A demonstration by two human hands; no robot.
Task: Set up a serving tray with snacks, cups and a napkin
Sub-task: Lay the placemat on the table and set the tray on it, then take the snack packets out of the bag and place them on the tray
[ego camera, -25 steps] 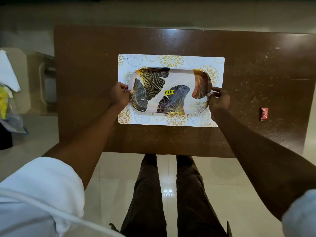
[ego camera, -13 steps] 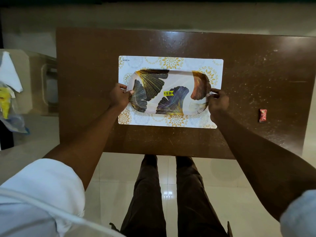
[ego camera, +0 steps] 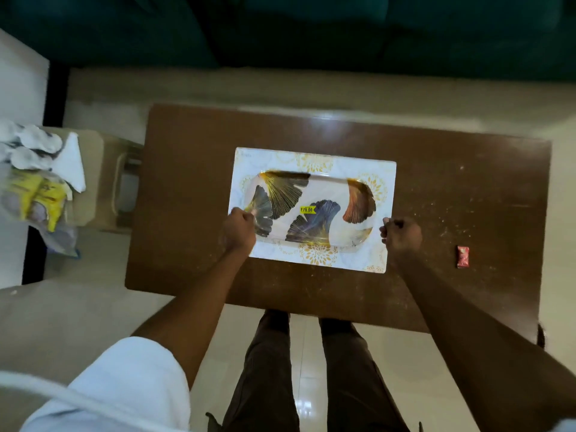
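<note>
**Tray on mat, both hands at its ends**

Grip: left hand (ego camera: 239,229) curled at the tray's (ego camera: 330,198) left end, fingers over the rim near the front-left corner; reads as grasping the rim, though motion blur makes it hard to confirm. Right hand (ego camera: 402,236) fisted just off the tray's front-right corner, over the mat (ego camera: 314,157) edge; can't tell whether it touches the tray or grips anything.

Items, approx. positions:

- Tray: oblong, white w/ dark and gold fan-leaf print, one orange-brown leaf at right end. Lies flat on the mat, long side across the table (ego camera: 193,157), slightly skewed, right end nearer the person. Holds nothing.
- Price sticker (ego camera: 307,209): yellow, near tray centre. Digits blurred.
- Mat: white rectangle w/ gold floral motifs, centre of table, under the tray; border shows on all sides.
- Table: dark brown, rectangular, pale specks scattered on right half.
- Red packet (ego camera: 463,256): small, on table well right of the mat, apart from the right hand.
- Side stand (ego camera: 93,169): beige, left of table, lower level. On it: white cloth or napkin (ego camera: 72,163), folded to a point; yellow-and-clear packets (ego camera: 40,201) beside it; white crumpled items (ego camera: 28,145) behind. Contents too blurred to ID.
- Person: standing at table's near edge, white short sleeves (ego camera: 124,385), dark trousers (ego camera: 268,385), both arms extended fwd.
- Floor (ego camera: 405,369): pale glossy tile.
</note>
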